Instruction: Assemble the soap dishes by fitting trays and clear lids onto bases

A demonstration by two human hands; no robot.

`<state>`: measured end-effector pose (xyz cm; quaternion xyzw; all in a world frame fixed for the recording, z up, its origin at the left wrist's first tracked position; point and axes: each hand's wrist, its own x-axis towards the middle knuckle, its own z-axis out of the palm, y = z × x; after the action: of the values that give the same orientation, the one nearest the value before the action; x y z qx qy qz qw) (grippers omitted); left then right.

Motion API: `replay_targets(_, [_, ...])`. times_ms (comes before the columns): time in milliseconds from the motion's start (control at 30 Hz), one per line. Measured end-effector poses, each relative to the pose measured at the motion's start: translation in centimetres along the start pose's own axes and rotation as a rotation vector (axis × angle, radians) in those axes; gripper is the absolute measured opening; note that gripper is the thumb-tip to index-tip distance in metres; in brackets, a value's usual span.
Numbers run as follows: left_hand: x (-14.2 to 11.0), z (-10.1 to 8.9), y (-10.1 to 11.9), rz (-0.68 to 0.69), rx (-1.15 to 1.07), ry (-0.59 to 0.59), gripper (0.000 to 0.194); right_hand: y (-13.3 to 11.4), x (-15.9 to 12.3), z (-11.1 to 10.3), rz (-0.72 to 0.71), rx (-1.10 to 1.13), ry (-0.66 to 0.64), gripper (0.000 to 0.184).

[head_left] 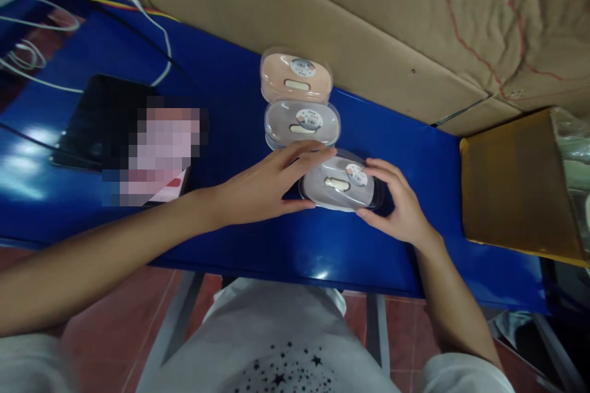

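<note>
My left hand [281,181] reaches over the left end of a small grey rounded box [329,187] with a clear lid, its thumb at the near edge and its fingers on the far side. Across from it, my right hand [396,199] takes the box's right end between thumb and fingers. A round sticker and a pale oblong mark show on its top. Just behind stands a similar grey box [281,121] with a clear lid. Farther back, against the cardboard, is a peach-coloured one [275,77]. The undersides of the boxes are hidden.
The blue table [258,245] borders a tall cardboard wall [350,31] at the back. An open carton [507,184] holding clear plastic stands at right. A black device [106,113], partly behind a blurred patch, lies left beside white cables [168,52].
</note>
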<state>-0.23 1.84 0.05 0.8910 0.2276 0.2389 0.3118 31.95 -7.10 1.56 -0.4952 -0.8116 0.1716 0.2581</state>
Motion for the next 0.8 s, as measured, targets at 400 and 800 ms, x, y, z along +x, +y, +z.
replay_targets(400, [-0.2,0.1,-0.5,0.092,0.067,-0.008,0.077,-1.4,-0.4,0.3,-0.038,-0.109,-0.077,0.081])
replay_targets(800, [-0.1,0.2,-1.0,0.130,0.098,-0.024,0.075,-1.8,-0.3,0.6,-0.129,-0.164,-0.057,0.083])
